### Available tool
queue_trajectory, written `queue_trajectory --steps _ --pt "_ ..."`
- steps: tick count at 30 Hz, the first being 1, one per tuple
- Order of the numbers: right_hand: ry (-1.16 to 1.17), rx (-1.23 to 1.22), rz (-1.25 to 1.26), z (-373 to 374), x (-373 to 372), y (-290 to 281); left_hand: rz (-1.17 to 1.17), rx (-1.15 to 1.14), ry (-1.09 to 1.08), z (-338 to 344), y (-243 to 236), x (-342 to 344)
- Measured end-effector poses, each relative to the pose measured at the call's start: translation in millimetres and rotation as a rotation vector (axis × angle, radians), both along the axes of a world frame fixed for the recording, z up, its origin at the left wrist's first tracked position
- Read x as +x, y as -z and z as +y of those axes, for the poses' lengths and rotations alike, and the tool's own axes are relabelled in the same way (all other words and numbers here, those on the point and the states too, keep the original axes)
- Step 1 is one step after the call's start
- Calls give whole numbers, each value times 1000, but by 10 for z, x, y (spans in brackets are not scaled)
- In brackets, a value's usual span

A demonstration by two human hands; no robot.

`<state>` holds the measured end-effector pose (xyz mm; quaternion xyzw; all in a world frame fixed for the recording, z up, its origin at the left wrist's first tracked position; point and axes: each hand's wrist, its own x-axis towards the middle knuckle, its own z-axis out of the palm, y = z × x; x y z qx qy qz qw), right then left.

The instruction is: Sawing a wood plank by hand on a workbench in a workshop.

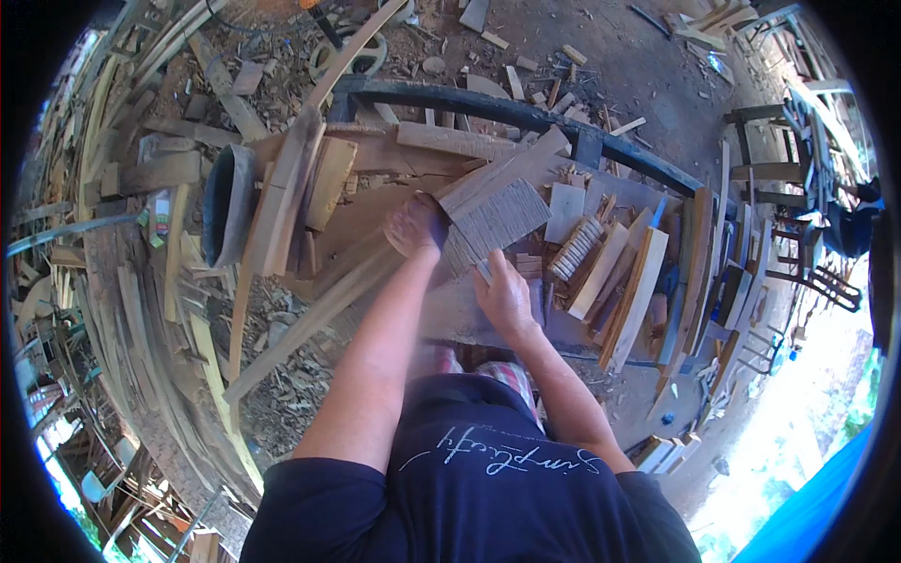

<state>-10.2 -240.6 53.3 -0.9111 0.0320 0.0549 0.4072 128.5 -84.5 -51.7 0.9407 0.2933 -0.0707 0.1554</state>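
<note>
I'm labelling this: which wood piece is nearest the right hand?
The grey rectangular piece, its face finely streaked, by the right hand; the pale slats lie farther right.

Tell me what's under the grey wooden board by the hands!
A plank shows along the far edge of the grey wooden board; whatever lies directly underneath is covered, so I can't tell.

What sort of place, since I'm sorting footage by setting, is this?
Probably a rough woodworking shop: cut wooden pieces lie on the workbench, long planks are piled at the left, and wood scraps litter the floor.
</note>
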Motion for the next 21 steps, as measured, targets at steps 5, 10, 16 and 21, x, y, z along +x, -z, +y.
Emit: queue_trajectory --steps 5,10,16,21 --pt "15 -59 29 152 128 513 -34 15 -36 25 -65 -93" --pt "7 -53 31 -34 -176 -44 -82 33 27 62 -86 -35" --pt "39 -137 292 -379 -600 -700 -49 -15 -89 21 -188 -58" --pt "43 29 85 -98 -151 -324 -226 97 126 30 -162 -106"
